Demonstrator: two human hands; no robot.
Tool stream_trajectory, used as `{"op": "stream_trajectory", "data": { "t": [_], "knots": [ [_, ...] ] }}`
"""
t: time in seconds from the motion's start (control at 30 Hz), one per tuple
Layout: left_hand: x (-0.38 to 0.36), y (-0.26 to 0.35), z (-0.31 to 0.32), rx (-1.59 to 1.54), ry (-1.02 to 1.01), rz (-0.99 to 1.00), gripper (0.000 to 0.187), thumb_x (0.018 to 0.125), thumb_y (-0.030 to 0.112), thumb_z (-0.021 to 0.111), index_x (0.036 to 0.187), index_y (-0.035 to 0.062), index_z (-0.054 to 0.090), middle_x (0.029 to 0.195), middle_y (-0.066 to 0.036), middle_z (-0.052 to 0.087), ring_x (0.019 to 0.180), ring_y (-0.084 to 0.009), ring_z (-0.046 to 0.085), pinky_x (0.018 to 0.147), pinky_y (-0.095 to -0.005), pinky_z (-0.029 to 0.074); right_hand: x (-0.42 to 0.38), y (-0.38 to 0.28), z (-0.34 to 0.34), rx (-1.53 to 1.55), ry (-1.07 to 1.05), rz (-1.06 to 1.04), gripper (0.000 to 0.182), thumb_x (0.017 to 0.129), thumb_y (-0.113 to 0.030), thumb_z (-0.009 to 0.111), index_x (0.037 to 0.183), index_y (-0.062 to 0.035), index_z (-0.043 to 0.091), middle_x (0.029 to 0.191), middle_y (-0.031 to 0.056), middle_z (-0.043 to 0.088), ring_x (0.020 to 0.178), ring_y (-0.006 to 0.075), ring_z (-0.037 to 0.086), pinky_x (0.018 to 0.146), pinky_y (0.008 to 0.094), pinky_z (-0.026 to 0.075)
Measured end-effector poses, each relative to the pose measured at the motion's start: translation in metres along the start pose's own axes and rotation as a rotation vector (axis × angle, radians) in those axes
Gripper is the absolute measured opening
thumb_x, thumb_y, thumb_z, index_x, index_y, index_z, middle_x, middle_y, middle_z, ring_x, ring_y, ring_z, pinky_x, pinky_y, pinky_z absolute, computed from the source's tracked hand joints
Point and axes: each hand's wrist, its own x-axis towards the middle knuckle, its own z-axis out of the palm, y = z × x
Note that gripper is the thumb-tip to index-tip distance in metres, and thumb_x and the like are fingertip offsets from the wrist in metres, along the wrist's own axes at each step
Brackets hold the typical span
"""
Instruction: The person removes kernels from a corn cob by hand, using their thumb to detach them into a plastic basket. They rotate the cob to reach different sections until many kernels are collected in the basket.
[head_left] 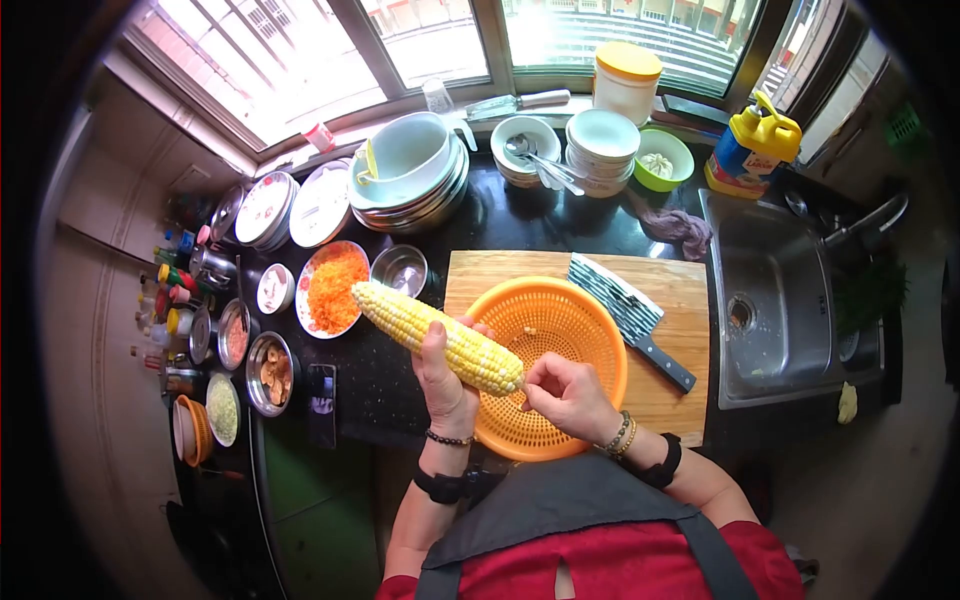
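A husked yellow-and-white corn cob (440,335) slants over an orange colander (600,335), its thick end up to the left. My left hand (445,375) is wrapped round the middle of the cob, thumb on top. At the cob's lower right end, my right hand (570,392) has thumb and fingers pinched together; whatever lies between them is too small to make out. A few small bits lie in the colander. Under it is a wooden cutting board (480,265), where a cleaver (625,315) with a black handle rests to the right of the colander.
Bowls of shredded carrot (335,288), brown pieces (271,374) and chopped green food (223,408) stand left, near a phone (322,405). Stacked basins (405,160) and bowls (603,150) line the back. A sink (775,300) and yellow jug (752,148) are right.
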Motion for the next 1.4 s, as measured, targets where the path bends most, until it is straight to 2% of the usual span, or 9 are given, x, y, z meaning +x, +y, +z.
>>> {"op": "stream_trajectory", "data": {
  "t": [0.13,0.23,0.53,0.63,0.73,0.93,1.13,1.23,1.4],
  "knots": [
    [-0.003,0.005,0.005,0.032,0.009,0.030,0.035,0.083,0.029,0.059,0.096,-0.0022,0.051,0.084,-0.013,0.058,0.071,-0.0229,0.060,0.065,-0.0346,0.052,0.001,0.012,-0.001,-0.434,0.113,-0.329,0.012,0.077,-0.005,0.062,0.087,-0.0009,0.057,0.081,0.0104,0.063,0.075,0.0191,0.064,0.064,0.0283,0.051],
    [-0.003,0.003,0.004,0.062,0.001,0.088,0.034,0.083,0.028,0.059,0.097,-0.0021,0.051,0.084,-0.012,0.058,0.071,-0.0225,0.060,0.065,-0.0340,0.052,0.006,0.003,0.002,-0.356,0.329,-0.575,0.010,0.076,-0.008,0.061,0.084,-0.0026,0.060,0.080,0.0130,0.061,0.072,0.0297,0.061,0.064,0.0341,0.049],
    [-0.009,0.001,0.004,0.158,-0.043,0.154,0.027,0.084,0.019,0.056,0.099,-0.0020,0.049,0.085,-0.012,0.057,0.073,-0.0213,0.060,0.066,-0.0343,0.052,0.000,-0.012,0.000,-0.397,0.214,-0.358,0.010,0.078,-0.013,0.061,0.076,-0.0035,0.064,0.069,0.0118,0.061,0.065,0.0265,0.062,0.059,0.0329,0.049],
    [-0.012,0.004,0.005,0.115,-0.075,0.121,0.026,0.084,0.017,0.056,0.100,-0.0019,0.048,0.085,-0.012,0.057,0.073,-0.0210,0.060,0.067,-0.0342,0.052,0.001,-0.010,-0.002,-0.139,0.154,-0.164,0.012,0.078,-0.013,0.061,0.074,-0.0023,0.064,0.067,0.0125,0.061,0.062,0.0263,0.062,0.056,0.0333,0.048],
    [-0.010,-0.002,0.000,0.212,-0.056,0.163,0.035,0.084,0.029,0.056,0.097,-0.0029,0.051,0.081,-0.013,0.058,0.072,-0.0224,0.060,0.066,-0.0347,0.052,0.001,-0.009,-0.003,-0.213,0.171,-0.212,0.013,0.077,-0.013,0.061,0.072,-0.0014,0.063,0.067,0.0133,0.062,0.060,0.0255,0.062,0.055,0.0326,0.048],
    [-0.015,0.001,0.007,0.245,-0.075,0.153,0.036,0.084,0.029,0.057,0.098,-0.0025,0.050,0.082,-0.013,0.058,0.072,-0.0225,0.060,0.065,-0.0347,0.051,0.002,-0.010,-0.003,-0.319,0.206,-0.276,0.012,0.076,-0.012,0.060,0.069,-0.0015,0.061,0.066,0.0135,0.062,0.057,0.0223,0.062,0.053,0.0305,0.048],
    [-0.012,0.001,0.006,0.220,-0.083,0.160,0.035,0.084,0.029,0.057,0.098,-0.0021,0.050,0.083,-0.013,0.058,0.074,-0.0226,0.060,0.067,-0.0350,0.051,0.003,0.007,-0.007,0.260,-0.002,0.065,0.013,0.078,-0.011,0.059,0.072,-0.0006,0.061,0.063,0.0061,0.062,0.058,0.0105,0.061,0.056,0.0253,0.048],
    [-0.011,0.001,0.008,0.286,-0.082,0.215,0.036,0.083,0.030,0.057,0.098,-0.0022,0.050,0.083,-0.013,0.058,0.075,-0.0225,0.060,0.067,-0.0352,0.051,0.001,-0.008,-0.013,0.403,-0.032,0.098,0.013,0.080,-0.012,0.059,0.075,-0.0004,0.062,0.064,0.0046,0.062,0.061,0.0090,0.060,0.057,0.0247,0.048],
    [-0.011,0.000,0.008,0.248,-0.087,0.157,0.036,0.083,0.029,0.057,0.097,-0.0030,0.051,0.082,-0.014,0.058,0.075,-0.0222,0.060,0.067,-0.0341,0.051,0.002,-0.012,-0.013,-0.163,0.140,-0.205,0.012,0.079,-0.012,0.060,0.076,-0.0013,0.063,0.068,0.0095,0.063,0.062,0.0169,0.063,0.057,0.0285,0.048]
  ]
}}
